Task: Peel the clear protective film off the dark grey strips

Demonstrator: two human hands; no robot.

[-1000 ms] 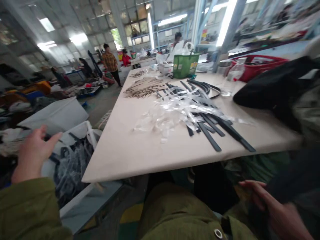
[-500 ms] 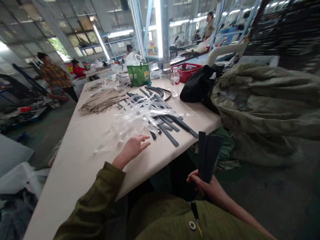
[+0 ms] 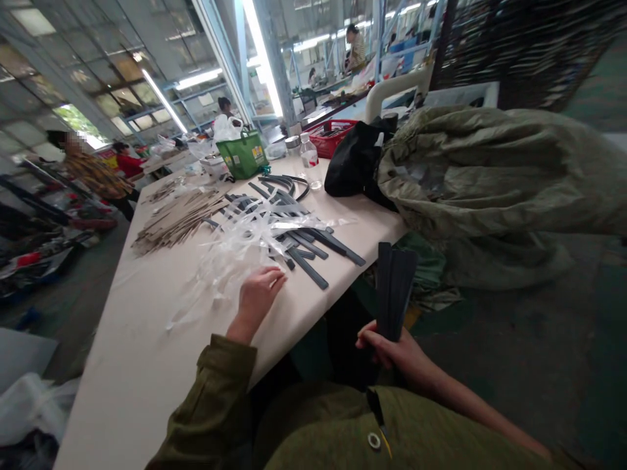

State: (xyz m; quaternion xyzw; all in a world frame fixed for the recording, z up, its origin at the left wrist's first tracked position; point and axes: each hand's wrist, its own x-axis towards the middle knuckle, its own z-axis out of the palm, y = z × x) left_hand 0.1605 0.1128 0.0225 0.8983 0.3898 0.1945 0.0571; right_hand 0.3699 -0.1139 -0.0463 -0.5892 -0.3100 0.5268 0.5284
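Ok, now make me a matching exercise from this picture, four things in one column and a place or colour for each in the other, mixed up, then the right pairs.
Things:
1. Bundle of dark strips
2. Basket
3. Left hand
4. Shopping bag

Places and colours:
A. Green
B. Gripped in the right hand
C. Red
D. At the table, beside the clear strips

Right pairs: 1-B, 2-C, 3-D, 4-A.
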